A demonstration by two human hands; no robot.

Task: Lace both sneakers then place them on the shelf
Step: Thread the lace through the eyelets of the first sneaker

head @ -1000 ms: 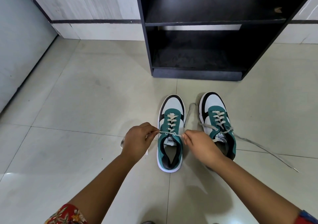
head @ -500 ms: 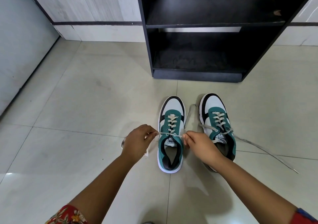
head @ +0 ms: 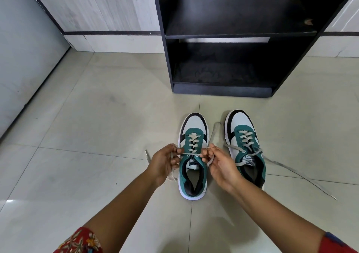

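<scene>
both hands (head: 165, 161) (head: 223, 165) drew nearer; fingers pinch lace ends (head: 191, 153); right sneaker (head: 244, 146) partly hidden

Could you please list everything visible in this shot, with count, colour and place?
sneakers: two, teal, white and black, side by side on the floor before the shelf; left sneaker, right sneaker
laces: off-white; left sneaker's lace pulled taut between both hands; right sneaker's lace trailing loose over the floor
shelf: one, black, against the wall
floor: beige tiles
left hand: grip on one lace end
right hand: grip on the other end
</scene>
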